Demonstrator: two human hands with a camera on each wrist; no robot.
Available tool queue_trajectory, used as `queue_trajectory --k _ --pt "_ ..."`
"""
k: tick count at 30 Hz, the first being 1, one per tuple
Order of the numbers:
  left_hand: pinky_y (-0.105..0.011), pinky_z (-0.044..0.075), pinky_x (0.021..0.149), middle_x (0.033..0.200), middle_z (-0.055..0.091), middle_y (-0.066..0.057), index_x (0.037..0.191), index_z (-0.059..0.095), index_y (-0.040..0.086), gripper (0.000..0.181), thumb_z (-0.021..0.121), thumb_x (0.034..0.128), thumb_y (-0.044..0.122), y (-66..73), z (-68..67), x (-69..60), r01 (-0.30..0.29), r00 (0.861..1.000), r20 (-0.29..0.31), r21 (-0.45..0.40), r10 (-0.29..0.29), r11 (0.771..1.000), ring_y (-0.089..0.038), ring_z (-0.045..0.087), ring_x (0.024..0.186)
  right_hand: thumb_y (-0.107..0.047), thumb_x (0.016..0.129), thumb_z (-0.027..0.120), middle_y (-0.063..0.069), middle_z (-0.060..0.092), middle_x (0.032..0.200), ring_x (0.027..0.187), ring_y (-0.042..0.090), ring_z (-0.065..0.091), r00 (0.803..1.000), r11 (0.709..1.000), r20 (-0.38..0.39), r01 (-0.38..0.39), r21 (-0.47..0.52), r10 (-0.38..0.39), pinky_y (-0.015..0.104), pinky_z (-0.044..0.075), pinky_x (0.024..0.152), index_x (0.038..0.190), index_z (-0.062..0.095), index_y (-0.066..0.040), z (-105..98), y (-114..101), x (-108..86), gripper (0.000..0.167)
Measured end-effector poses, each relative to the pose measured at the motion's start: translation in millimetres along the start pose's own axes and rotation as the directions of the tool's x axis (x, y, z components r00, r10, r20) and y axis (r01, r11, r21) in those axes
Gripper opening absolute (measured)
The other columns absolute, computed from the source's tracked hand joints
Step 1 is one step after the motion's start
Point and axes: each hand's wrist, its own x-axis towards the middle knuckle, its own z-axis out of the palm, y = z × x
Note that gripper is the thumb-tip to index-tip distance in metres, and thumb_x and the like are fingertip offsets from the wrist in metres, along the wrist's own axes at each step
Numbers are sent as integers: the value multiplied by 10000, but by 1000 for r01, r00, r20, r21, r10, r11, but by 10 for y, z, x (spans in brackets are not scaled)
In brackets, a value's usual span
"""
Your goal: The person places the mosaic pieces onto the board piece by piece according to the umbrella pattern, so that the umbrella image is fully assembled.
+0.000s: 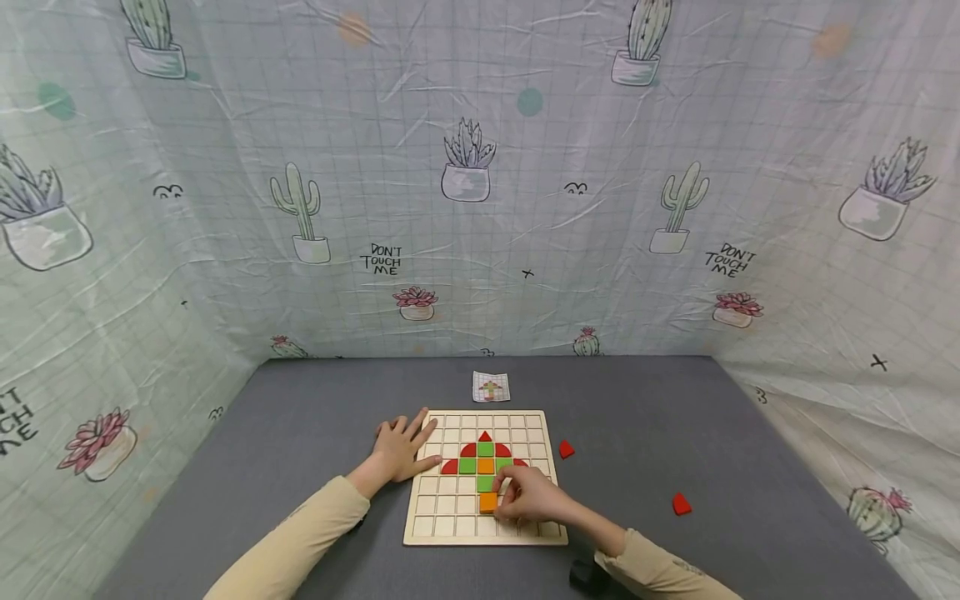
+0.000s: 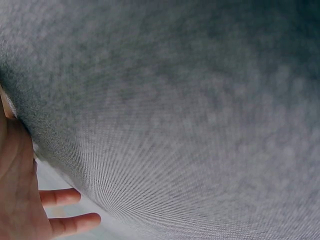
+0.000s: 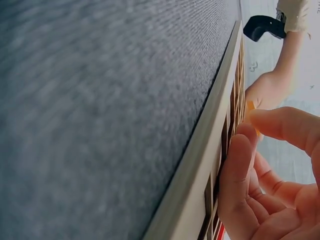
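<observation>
My left hand (image 1: 397, 450) rests with spread fingers on the left edge of the wooden grid board (image 1: 442, 527). With curled fingers, my right hand (image 1: 532, 493) pinches an orange square tile (image 1: 487, 503) low in the board's middle column. In the right wrist view the orange tile (image 3: 250, 105) shows as a sliver by the thumb and finger. Above it are a green square tile (image 1: 485, 483) and another orange square tile (image 1: 486, 466). Red curved pieces (image 1: 450, 467) flank green squares, and a red triangle (image 1: 485, 437) tops the pattern. My right hand partly covers the pattern's right side.
A small pattern card (image 1: 491, 397) lies behind the board on the grey table (image 1: 337, 400). Two loose red pieces lie to the right, one red piece (image 1: 566, 450) near the board and another red piece (image 1: 682, 504) farther out. Printed cloth (image 1: 465, 233) hangs around the table.
</observation>
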Motion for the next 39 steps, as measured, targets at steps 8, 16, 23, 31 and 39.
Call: queue_trajectory --k 8,16,23,31,39 --pt "-451 362 660 1471 263 -21 1407 293 240 689 289 855 654 0 -3 10 3 1000 16 -3 -3 1000 -294 420 1096 -47 703 708 8 561 554 422 79 482 1000 999 -16 -18 -30 18 196 410 413 855 566 -17 42 -4 50 210" --pt "-457 362 663 1468 270 -13 1403 301 247 678 291 857 650 8 -5 7 11 1000 6 -17 -11 1000 -292 418 1106 -13 684 701 13 561 554 416 71 472 999 997 -34 -6 -75 4 209 392 413 856 564 -20 59 -38 43 220" --pt "-465 367 669 1468 269 -15 1403 303 239 675 300 861 641 5 -24 -8 7 1000 17 -31 -6 999 -299 416 1107 -18 699 690 8 562 555 423 76 477 1000 998 -28 -13 -63 12 210 396 416 847 565 -25 51 -30 36 195" --pt "-458 366 663 1471 263 -11 1405 295 246 679 290 859 650 7 -27 -15 12 1000 23 -18 -11 1000 -289 416 1105 5 711 673 9 549 554 420 90 491 1000 1000 -21 -22 -17 22 212 439 413 823 569 -2 28 -10 27 153" --pt "-445 363 649 1474 254 -18 1410 282 242 686 279 859 651 3 -32 -9 5 999 32 -7 -5 1000 -293 415 1101 12 709 663 -2 534 538 406 80 470 1000 999 -21 -16 -42 15 183 393 399 818 573 5 40 -23 26 141"
